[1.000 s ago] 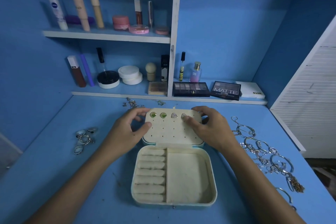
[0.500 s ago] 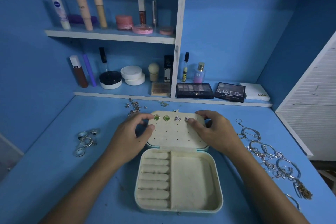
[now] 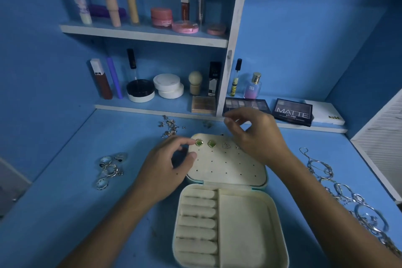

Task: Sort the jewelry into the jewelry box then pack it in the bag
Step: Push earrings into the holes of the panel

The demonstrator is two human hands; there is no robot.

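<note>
The cream jewelry box lies open on the blue desk, with ring rolls on the left and an empty compartment on the right. Its perforated lid leans back and carries two green earrings and a silver triangular earring; a fourth stud is partly hidden. My left hand holds the lid's left edge, index fingertip beside the first green earring. My right hand hovers above the lid's far right corner, fingers loosely curled, with nothing visible in them. No bag is in view.
Loose earrings lie behind the box, rings to the left, and bracelets and chains along the right. Shelves at the back hold cosmetics and eyeshadow palettes. A white slatted panel stands at the right.
My right hand has lifted off the lid's right edge and risen toward the back. My left hand stays on the lid's left side. The view has moved closer.
</note>
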